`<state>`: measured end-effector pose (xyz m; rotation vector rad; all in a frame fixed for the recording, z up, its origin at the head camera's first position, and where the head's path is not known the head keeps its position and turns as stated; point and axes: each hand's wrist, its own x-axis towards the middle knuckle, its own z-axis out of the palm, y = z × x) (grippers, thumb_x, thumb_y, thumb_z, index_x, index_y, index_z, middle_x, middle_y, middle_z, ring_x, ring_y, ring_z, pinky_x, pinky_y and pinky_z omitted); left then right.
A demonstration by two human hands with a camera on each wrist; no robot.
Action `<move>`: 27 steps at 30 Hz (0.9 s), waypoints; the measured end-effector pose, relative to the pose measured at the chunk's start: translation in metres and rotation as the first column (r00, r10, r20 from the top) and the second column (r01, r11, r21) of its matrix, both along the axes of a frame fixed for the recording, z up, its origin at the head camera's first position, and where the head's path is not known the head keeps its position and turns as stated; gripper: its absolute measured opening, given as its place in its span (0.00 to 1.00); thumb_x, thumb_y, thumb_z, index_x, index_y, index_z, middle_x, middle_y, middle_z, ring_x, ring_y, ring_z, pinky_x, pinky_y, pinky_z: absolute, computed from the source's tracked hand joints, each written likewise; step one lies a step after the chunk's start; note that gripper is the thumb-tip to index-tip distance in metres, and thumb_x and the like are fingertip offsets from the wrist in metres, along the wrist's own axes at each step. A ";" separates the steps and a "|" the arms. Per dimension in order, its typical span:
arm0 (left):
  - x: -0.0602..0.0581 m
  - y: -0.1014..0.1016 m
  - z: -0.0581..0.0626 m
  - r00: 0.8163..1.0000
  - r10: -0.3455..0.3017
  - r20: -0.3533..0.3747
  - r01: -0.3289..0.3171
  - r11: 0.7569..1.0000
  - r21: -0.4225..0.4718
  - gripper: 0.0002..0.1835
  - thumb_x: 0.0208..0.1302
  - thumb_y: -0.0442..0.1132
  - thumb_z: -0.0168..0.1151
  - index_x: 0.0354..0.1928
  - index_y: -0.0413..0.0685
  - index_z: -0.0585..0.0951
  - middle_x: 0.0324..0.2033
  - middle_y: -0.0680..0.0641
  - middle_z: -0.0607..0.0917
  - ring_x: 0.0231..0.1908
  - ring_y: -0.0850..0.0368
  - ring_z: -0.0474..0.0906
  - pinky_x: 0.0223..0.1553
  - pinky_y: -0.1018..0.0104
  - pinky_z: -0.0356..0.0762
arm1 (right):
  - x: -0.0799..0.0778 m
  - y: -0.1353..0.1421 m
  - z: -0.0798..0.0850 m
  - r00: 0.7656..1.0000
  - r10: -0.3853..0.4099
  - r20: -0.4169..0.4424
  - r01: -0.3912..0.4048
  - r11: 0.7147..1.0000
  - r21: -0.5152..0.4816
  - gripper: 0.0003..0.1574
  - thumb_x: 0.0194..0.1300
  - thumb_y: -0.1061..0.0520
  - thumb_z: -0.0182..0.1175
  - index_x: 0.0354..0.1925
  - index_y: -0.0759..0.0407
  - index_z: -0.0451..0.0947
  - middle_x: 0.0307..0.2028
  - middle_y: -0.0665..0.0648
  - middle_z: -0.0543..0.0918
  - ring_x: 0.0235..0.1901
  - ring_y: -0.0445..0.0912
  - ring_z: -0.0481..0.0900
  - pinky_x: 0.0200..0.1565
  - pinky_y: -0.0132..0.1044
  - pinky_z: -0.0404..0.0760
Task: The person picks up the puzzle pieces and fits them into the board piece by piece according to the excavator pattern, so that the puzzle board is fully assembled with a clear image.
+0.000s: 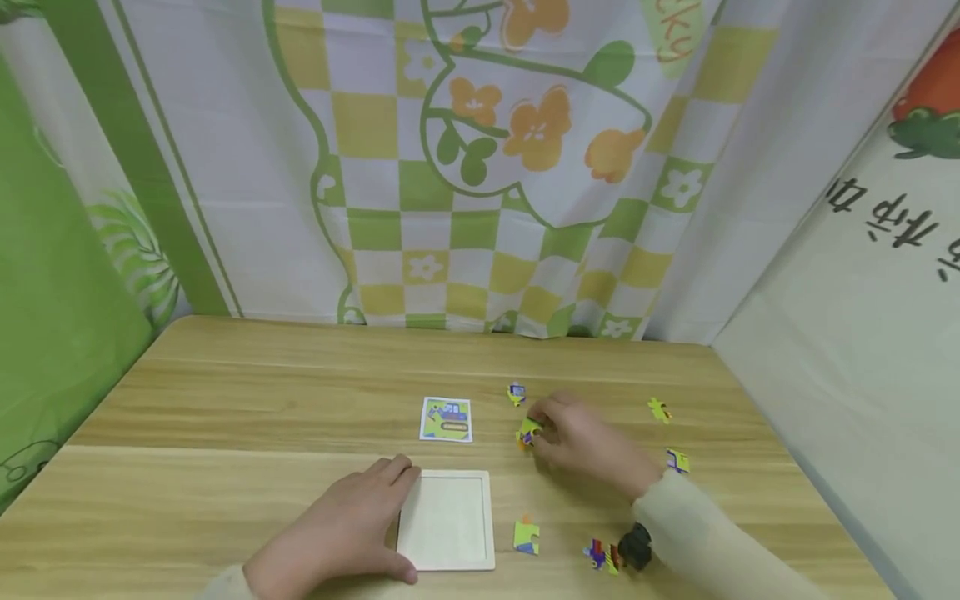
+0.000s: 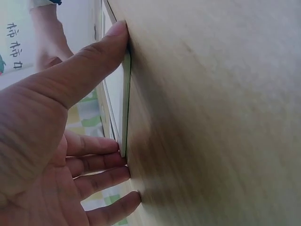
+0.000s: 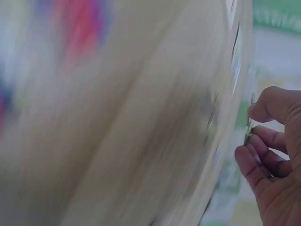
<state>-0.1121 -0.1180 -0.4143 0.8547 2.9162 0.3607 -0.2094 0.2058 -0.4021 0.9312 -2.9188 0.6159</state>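
Orange letters reading "cky" (image 1: 675, 32) show on the curtain (image 1: 360, 167), well beyond both hands' fingers, and black Chinese characters (image 1: 900, 223), among them 柿, mark the pale cloth (image 1: 840, 333) to the right of the right fingers. The right hand (image 1: 588, 437) pinches a green piece (image 1: 527, 430) between thumb and fingertips, just above or at the table (image 1: 225, 400); contact below cannot be told. The left hand (image 1: 345, 521) has its fingers extended and thumb apart, touching the tray (image 1: 447, 521) along its left edge, near the two corners. The tray's right edge is untouched by fingers, and a wide stretch of wood lies between the left fingers and the table's left edge. Just beyond the left fingertips, to their right, lies the card (image 1: 446, 419) with a blue vehicle; it sits left of the right fingers. One blue piece (image 1: 516, 393) lies just past the right fingertips, a blue-cornered piece (image 1: 527, 537) nearer the wearer, between both hands. Out to the right of the right fingers lie a small green piece (image 1: 659, 409) and a blue-lined piece (image 1: 678, 461). Red-and-purple pieces (image 1: 602, 556) lie below the right fingers, next to a black object (image 1: 636, 547) by the sleeve (image 1: 712, 533).
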 end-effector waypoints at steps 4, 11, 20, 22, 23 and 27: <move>0.001 0.001 -0.001 1.000 0.001 0.003 -0.001 1.000 -0.006 0.61 0.34 0.70 0.83 0.66 0.35 0.74 0.62 0.42 0.80 0.60 0.46 0.79 0.56 0.47 0.86 | 0.020 -0.024 0.006 0.991 0.137 0.006 -0.137 0.991 0.002 0.17 0.62 0.63 0.70 0.49 0.65 0.82 0.42 0.55 0.84 0.41 0.44 0.82 0.44 0.31 0.88; 0.002 0.001 0.000 0.999 0.024 0.026 -0.023 1.000 -0.005 0.62 0.36 0.69 0.83 0.68 0.33 0.74 0.65 0.38 0.79 0.63 0.42 0.79 0.56 0.44 0.85 | 0.038 -0.058 0.012 0.974 0.195 0.112 -0.204 0.976 0.077 0.17 0.65 0.59 0.67 0.51 0.62 0.83 0.45 0.54 0.84 0.42 0.40 0.80 0.46 0.30 0.86; 0.001 0.001 -0.001 0.998 -0.018 -0.056 0.016 0.999 -0.032 0.60 0.36 0.72 0.80 0.65 0.34 0.76 0.59 0.44 0.82 0.57 0.49 0.80 0.49 0.52 0.87 | 0.047 -0.087 0.010 0.961 0.236 0.141 -0.261 0.945 0.197 0.17 0.67 0.57 0.67 0.54 0.57 0.84 0.48 0.51 0.84 0.44 0.35 0.79 0.47 0.25 0.84; 0.000 0.002 -0.001 0.997 -0.027 -0.075 0.025 0.999 -0.035 0.59 0.36 0.73 0.80 0.64 0.35 0.76 0.58 0.46 0.82 0.56 0.50 0.80 0.48 0.53 0.87 | 0.049 -0.094 0.010 0.960 0.257 0.114 -0.277 0.934 0.226 0.15 0.68 0.57 0.66 0.52 0.56 0.84 0.46 0.50 0.83 0.43 0.35 0.78 0.45 0.23 0.83; 0.000 0.003 -0.001 0.996 -0.031 -0.081 0.028 0.999 -0.034 0.59 0.36 0.73 0.79 0.63 0.36 0.77 0.57 0.47 0.82 0.55 0.51 0.80 0.47 0.54 0.87 | 0.049 -0.097 0.010 0.959 0.264 0.102 -0.282 0.930 0.237 0.13 0.68 0.57 0.66 0.51 0.56 0.85 0.45 0.50 0.83 0.42 0.35 0.77 0.44 0.22 0.82; 0.001 0.004 -0.002 0.996 -0.034 -0.078 0.032 0.999 -0.025 0.57 0.36 0.74 0.79 0.62 0.39 0.77 0.57 0.48 0.82 0.55 0.52 0.80 0.45 0.54 0.87 | 0.052 -0.105 0.008 0.957 0.280 0.073 -0.290 0.921 0.262 0.11 0.68 0.58 0.67 0.48 0.55 0.86 0.43 0.49 0.82 0.40 0.34 0.76 0.41 0.20 0.80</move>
